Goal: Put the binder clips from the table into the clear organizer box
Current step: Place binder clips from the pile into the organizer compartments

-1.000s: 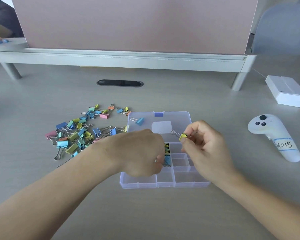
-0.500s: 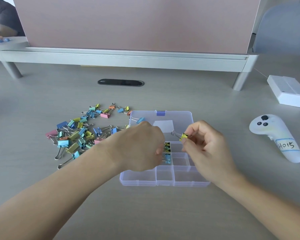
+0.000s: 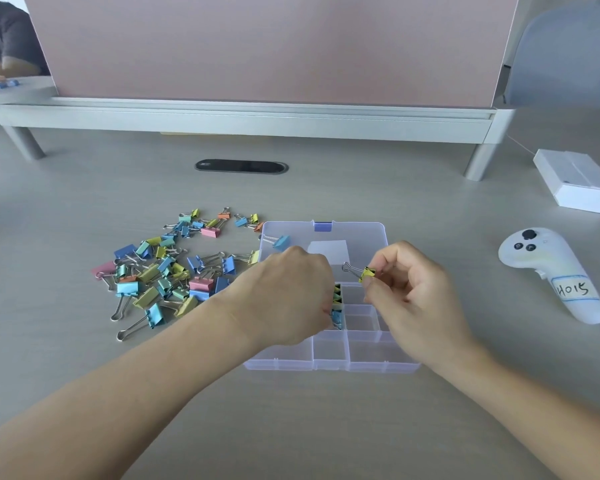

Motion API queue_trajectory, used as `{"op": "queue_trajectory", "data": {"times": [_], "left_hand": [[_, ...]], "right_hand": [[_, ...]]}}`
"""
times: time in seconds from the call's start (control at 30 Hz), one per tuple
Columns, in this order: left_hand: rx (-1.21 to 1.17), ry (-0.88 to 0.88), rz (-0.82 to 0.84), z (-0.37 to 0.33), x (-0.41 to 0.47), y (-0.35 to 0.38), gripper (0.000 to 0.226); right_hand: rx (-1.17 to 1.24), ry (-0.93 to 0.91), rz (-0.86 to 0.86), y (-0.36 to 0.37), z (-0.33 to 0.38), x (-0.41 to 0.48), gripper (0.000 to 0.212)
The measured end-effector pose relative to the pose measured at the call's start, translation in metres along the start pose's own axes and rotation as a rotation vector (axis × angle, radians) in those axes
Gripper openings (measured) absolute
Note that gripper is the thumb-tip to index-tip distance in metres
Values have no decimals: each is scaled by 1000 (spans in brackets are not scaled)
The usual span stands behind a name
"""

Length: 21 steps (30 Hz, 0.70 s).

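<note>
Yellow clip (image 3: 366,273) pinched in right hand (image 3: 413,292) — left hand (image 3: 288,292) over organizer box (image 3: 378,367), grip hidden

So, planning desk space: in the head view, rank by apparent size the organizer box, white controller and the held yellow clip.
Clear organizer box, largest.
White controller, clearly smaller.
Yellow binder clip in the right hand, smallest.

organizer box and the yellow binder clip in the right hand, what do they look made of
The organizer box looks like clear hard plastic, smooth: the table shows through its walls and thin dividers. The yellow binder clip pinched in the right hand looks like painted sheet metal with a shiny silvery wire handle; the coating type is unclear.
</note>
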<state>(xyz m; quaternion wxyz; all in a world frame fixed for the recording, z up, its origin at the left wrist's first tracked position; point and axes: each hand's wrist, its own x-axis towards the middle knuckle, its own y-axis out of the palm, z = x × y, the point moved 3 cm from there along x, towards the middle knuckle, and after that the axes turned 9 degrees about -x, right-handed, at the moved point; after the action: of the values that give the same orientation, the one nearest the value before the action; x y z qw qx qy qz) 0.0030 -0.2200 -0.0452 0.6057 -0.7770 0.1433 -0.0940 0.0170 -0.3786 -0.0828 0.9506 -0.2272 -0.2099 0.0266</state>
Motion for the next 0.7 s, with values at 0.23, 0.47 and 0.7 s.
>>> {"op": "queue_trajectory", "data": {"times": [0.23, 0.47, 0.7], "left_hand": [[-52, -22, -32, -2, -2, 0, 15], [-73, -98, -143, 0, 0, 3, 14], [-61, -142, -140, 1, -2, 0, 21]], "right_hand": [[8, 0, 17, 0, -1, 0, 17], [-20, -48, 54, 1, 3, 0, 16], [-100, -92, 70, 2, 6, -2, 18]]}}
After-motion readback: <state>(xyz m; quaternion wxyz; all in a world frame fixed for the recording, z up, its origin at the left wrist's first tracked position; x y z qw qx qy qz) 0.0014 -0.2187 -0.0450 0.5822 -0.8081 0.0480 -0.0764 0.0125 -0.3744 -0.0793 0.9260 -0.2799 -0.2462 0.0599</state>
